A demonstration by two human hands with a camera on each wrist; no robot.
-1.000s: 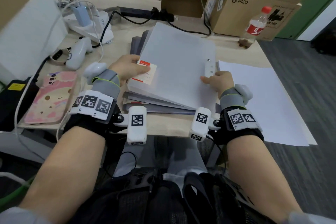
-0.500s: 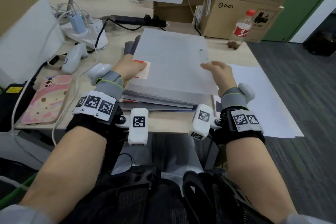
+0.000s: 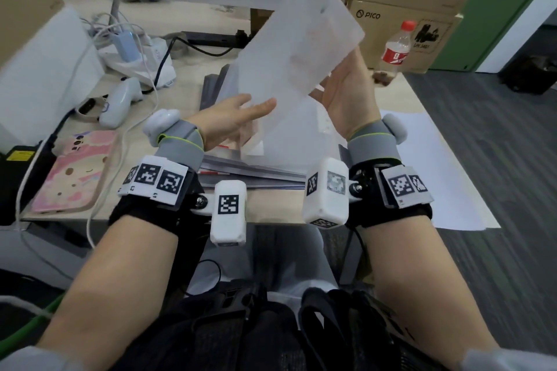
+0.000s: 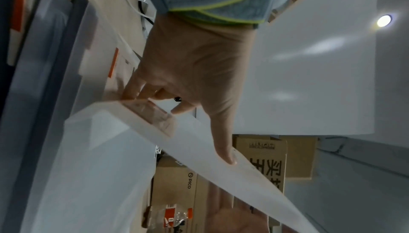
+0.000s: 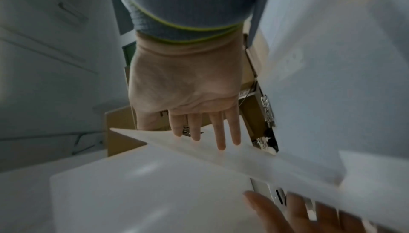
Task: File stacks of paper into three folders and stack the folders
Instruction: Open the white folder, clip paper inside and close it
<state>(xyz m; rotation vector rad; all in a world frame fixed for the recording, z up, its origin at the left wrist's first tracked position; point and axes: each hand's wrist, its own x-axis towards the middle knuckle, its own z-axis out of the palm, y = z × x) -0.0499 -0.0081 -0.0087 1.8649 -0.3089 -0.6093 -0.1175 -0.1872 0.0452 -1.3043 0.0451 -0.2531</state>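
A stack of grey folders (image 3: 250,172) lies on the desk in front of me. The top folder's translucent white cover (image 3: 301,39) is raised and tilted up to the right. My left hand (image 3: 241,114) pinches its lower left edge, thumb on the front and fingers showing faintly through the plastic. My right hand (image 3: 346,90) is palm up with straight fingers behind the cover's right edge. In the left wrist view the thumb lies along the cover (image 4: 199,149). In the right wrist view, straight fingers (image 5: 221,131) slip behind the cover (image 5: 243,158) near a metal clip (image 5: 268,110).
A large white sheet (image 3: 437,175) overhangs the desk's right edge. A drink bottle (image 3: 396,45) and cardboard boxes (image 3: 391,18) stand at the back right. On the left are a pink phone (image 3: 72,172), a white controller (image 3: 120,99) and a charger with cables (image 3: 126,42).
The top folder's cover, flat a second ago, has swung up and open. My right hand rose with its right edge and turned palm up; my left hand shifted from the label to the cover's lower edge.
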